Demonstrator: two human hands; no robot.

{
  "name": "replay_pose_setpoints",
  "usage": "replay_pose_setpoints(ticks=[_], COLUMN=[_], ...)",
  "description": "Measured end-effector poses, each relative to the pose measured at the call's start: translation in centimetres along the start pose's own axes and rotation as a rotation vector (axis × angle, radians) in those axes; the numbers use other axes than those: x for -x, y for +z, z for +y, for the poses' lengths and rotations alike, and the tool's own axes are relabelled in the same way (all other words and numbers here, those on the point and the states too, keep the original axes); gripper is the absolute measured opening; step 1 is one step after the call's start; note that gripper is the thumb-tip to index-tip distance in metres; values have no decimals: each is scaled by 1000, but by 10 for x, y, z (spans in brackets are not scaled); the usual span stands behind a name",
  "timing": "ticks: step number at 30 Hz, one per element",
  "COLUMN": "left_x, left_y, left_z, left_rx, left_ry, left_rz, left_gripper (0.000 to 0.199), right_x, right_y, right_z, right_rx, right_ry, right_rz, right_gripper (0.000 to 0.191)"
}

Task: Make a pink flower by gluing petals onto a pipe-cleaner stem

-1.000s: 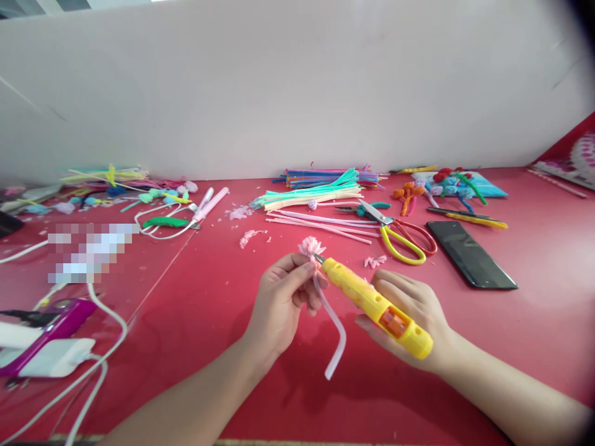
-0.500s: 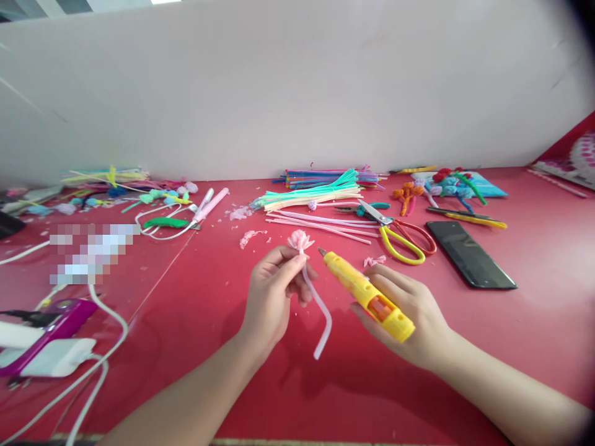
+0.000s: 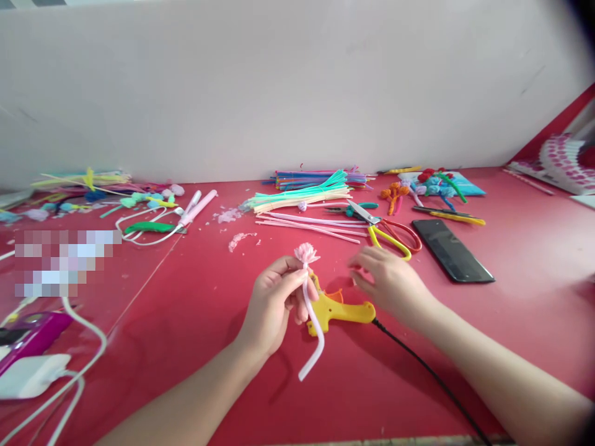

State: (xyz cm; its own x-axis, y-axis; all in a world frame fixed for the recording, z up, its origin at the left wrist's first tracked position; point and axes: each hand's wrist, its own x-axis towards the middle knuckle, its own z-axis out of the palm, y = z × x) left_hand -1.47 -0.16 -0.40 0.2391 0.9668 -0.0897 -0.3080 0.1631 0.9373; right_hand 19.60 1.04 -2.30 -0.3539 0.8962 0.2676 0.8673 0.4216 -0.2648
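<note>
Head view: left hand (image 3: 274, 297) grips pink flower (image 3: 305, 253) by stem (image 3: 315, 322); yellow glue gun (image 3: 346, 311) lies on table (image 3: 186, 328), released; right hand's (image 3: 395, 282) grip cannot be determined.

There are two hands, a left hand (image 3: 274, 300) and a right hand (image 3: 395, 285), one pink flower (image 3: 306, 253) on one bent stem (image 3: 317, 325), and one yellow glue gun (image 3: 346, 311) with one black cord (image 3: 430, 370). The red surface (image 3: 186, 347) carries one pair of scissors (image 3: 388, 230), one phone (image 3: 453, 251), one pair of pliers (image 3: 362, 208), one green-handled tool (image 3: 149, 227), one blue packet (image 3: 474, 184) and one lilac ball (image 3: 302, 206). The loose pink stems (image 3: 311, 225) number several, overlapping too closely for an exact count; the bundled stems (image 3: 302, 197) and pink scraps (image 3: 239, 240) also cannot be counted exactly.
</note>
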Motion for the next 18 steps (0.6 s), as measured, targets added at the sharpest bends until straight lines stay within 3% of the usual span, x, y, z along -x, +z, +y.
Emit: replay_pose_setpoints(ticks=[3, 6, 13, 18], left_x=[0, 1, 2, 2], left_y=[0, 1, 1, 2], left_z=[-2, -3, -3, -3], left_rx=[0, -3, -8, -18], left_ry=[-17, -24, -34, -66], left_rz=[-26, -49, -59, -52], left_gripper=[9, 9, 10, 10], right_x=[-8, -11, -13, -12], right_y=[0, 4, 10, -1], right_z=[25, 35, 30, 20], right_rx=[71, 88, 30, -133], right_ry=[15, -4, 46, 109], right_rz=[-10, -32, 49, 138], right_gripper=[13, 13, 15, 12])
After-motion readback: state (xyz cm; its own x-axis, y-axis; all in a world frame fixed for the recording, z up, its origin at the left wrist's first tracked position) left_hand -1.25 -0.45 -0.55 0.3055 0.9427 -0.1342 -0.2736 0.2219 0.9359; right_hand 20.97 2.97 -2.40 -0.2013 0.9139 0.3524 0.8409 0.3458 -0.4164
